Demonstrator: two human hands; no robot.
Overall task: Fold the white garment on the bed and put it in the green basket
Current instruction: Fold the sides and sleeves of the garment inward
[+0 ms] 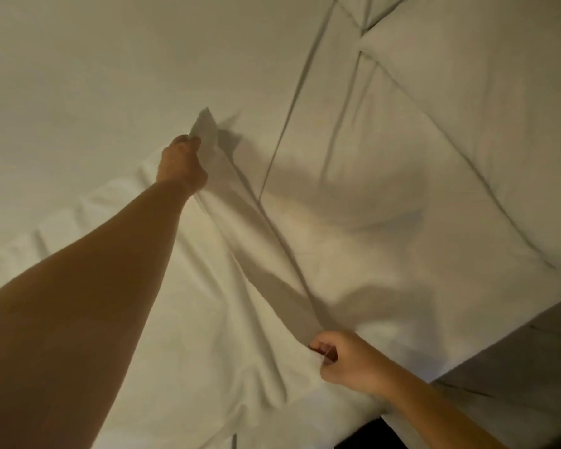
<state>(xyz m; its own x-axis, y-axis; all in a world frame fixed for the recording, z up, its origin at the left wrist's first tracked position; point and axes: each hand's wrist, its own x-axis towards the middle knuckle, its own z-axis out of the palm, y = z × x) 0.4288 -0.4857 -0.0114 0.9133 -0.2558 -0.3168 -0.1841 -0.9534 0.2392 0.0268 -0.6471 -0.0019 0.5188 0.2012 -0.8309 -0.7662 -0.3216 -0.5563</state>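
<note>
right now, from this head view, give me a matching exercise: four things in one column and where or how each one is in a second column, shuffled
Things:
1. left hand
2. right hand
3. white garment
4. pillow

Places or states:
A. lies at the upper right of the bed
B. pinches the cloth's far end, arm stretched out
C. pinches the cloth's near end, close to the bed edge
D. lies on the bed, one edge lifted between both hands

Pairs: 1-B, 2-C, 3-D, 4-A
</note>
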